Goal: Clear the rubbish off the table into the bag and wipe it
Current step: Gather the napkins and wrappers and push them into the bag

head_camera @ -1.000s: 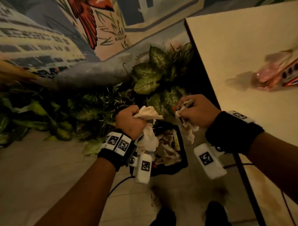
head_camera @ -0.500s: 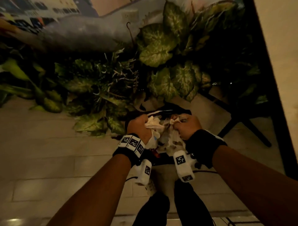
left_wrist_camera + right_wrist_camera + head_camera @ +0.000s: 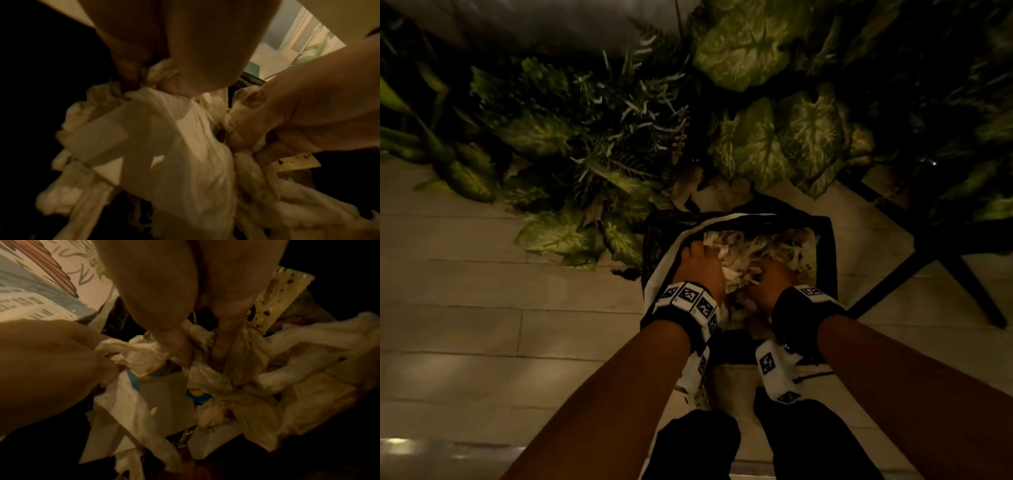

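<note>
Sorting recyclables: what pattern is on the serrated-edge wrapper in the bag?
Pale yellow with dark spots; the wrapper shows best in the right wrist view.

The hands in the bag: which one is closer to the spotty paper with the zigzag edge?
The right hand. The spotty paper sits right beside its fingers; the left hand is on the far side.
</note>
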`<state>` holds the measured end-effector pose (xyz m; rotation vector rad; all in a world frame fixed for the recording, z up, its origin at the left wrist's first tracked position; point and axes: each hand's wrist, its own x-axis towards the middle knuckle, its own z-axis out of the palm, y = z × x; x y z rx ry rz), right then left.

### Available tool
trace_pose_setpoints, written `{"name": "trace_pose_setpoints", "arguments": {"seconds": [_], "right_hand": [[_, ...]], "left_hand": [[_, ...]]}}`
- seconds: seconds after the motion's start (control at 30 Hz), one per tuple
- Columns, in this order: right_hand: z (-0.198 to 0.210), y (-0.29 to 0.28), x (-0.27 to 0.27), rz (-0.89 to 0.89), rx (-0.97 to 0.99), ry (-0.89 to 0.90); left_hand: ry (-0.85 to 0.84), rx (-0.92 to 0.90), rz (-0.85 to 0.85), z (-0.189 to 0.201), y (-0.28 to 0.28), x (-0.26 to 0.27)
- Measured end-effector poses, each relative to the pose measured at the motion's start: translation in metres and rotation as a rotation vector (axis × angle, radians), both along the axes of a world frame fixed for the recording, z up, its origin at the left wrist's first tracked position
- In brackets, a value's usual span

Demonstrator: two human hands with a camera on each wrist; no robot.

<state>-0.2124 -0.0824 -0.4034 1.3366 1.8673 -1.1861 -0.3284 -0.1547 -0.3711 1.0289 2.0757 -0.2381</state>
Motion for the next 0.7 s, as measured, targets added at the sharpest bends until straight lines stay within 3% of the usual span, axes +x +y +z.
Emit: {"name": "trace_pose_setpoints", "arguments": {"seconds": [0.07,0.27,0.47,0.57,0.7], "right_hand": [[-0.009,0.001,-0.002,0.086,-0.097,-0.065],[-0.023,0.004,-0.008,0.096,-0.191,-0.093],[-0.031,0.001,-0.009,0.141,-0.082,-0.03],[-0.019,-0.002,-0.004,0.037,-0.088,0.073],[0.013,-0.008,0.004,-0.261,-0.018,0.195]], "left_hand": [[-0.019,-0.038,0.017,-0.006,0.002,0.001],[-0.072,-0.128,0.131,-0.019,0.013,-0.003],[-0.111,-0.174,0.225,-0.016,0.013,-0.006],[-0.113,-0.1,0.161,-0.004,0.005,-0.01],[-0.181,0.013,0.054,0.025,-0.007,-0.009]]}}
